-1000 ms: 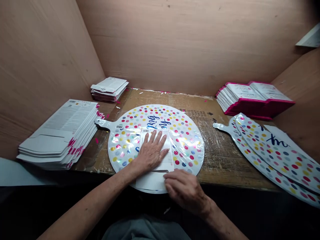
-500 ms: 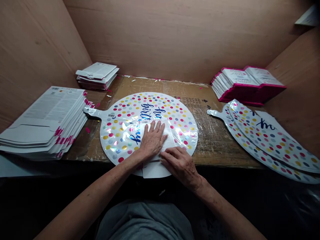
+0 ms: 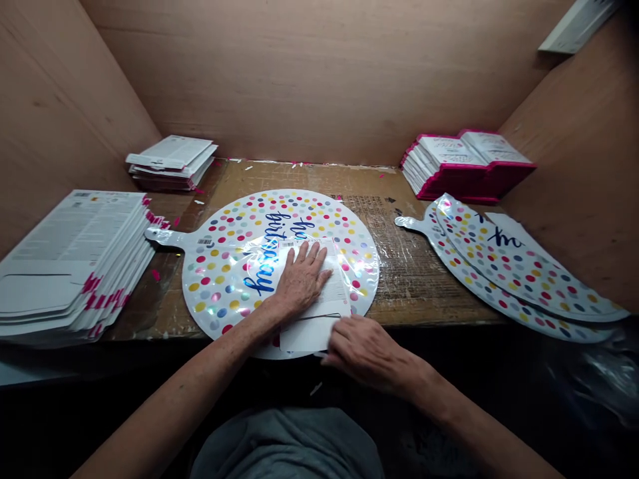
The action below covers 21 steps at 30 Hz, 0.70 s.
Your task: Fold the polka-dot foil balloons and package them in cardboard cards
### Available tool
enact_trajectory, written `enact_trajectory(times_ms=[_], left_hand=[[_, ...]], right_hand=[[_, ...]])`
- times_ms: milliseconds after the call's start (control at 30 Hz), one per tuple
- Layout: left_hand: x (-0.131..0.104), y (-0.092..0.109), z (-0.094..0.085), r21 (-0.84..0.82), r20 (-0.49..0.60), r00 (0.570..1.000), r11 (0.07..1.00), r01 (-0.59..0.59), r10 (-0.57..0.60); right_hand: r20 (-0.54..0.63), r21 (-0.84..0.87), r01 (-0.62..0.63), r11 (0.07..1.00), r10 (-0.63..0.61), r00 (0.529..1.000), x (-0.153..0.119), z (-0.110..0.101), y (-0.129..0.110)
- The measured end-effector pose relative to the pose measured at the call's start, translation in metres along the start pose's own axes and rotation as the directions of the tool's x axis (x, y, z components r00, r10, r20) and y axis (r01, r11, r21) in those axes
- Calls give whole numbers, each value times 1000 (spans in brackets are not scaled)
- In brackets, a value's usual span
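The left hand lies flat, fingers spread, on a white printed card, which rests on a dotted balloon on the worktop. The right hand curls at the card's lower right corner (whether it pinches anything, I cannot tell). More dotted balloons lie to the right.

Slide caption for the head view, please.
Left hand spread over a white printed card on a flat dotted balloon, right hand at the card's near right corner.

A white printed card lies, apparently flat, on a dotted balloon.
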<state>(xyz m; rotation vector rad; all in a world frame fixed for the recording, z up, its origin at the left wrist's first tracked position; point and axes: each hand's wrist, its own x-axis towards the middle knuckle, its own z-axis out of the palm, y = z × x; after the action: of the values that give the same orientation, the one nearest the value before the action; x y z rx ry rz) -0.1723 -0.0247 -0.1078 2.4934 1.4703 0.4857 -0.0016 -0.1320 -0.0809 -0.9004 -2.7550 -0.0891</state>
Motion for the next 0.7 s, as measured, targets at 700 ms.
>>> enact_trajectory(times_ms=[700], left_hand=[[-120, -5, -38, -409, -21, 987, 899, -154, 160]], right_hand=[[-301, 62, -83, 995, 98, 949, -24, 25, 1]])
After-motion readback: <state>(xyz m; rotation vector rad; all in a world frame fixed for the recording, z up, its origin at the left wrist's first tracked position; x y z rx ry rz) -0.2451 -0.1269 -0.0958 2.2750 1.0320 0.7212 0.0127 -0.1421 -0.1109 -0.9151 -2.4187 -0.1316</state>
